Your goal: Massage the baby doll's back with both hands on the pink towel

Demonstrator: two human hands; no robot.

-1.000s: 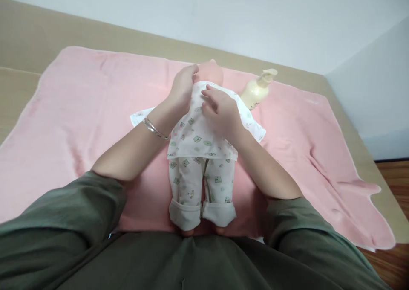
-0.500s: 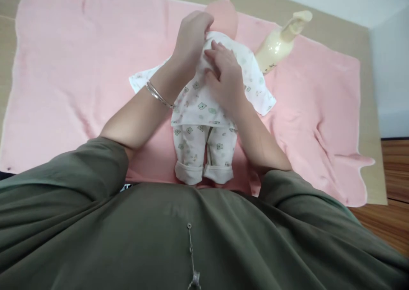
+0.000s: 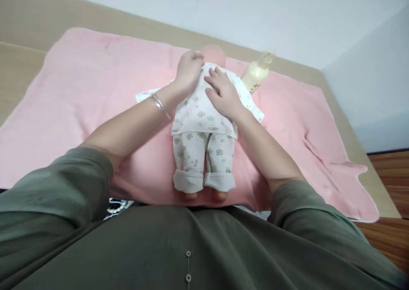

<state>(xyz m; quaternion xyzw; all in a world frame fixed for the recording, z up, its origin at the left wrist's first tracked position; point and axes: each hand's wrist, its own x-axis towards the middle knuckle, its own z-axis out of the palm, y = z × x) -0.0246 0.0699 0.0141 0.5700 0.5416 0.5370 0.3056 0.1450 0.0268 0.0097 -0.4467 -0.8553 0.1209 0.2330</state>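
Note:
A baby doll (image 3: 212,55) lies on a pink blanket, its bare head away from me and its feet towards me. It wears a white printed shirt (image 3: 201,111) and matching trousers (image 3: 220,149) with turned-up cuffs. My left hand (image 3: 189,70) is at the collar on the left side of the neck, fingers curled; what they grip, if anything, is hidden. Flat on the upper body of the shirt rests my right hand (image 3: 223,93), fingers spread and holding nothing. A bracelet (image 3: 160,105) circles my left wrist.
The pink blanket (image 3: 79,81) covers much of a light wooden table (image 3: 25,64). Just beyond the doll's right-hand sleeve is a cream pump bottle (image 3: 255,74). A white wall (image 3: 223,13) runs behind the table, and brown wood (image 3: 391,170) shows at the far right.
The view has shifted, so the doll's feet and more wall now show. My left hand remains by the collar and my right hand lies on the shirt with its fingers more plainly spread.

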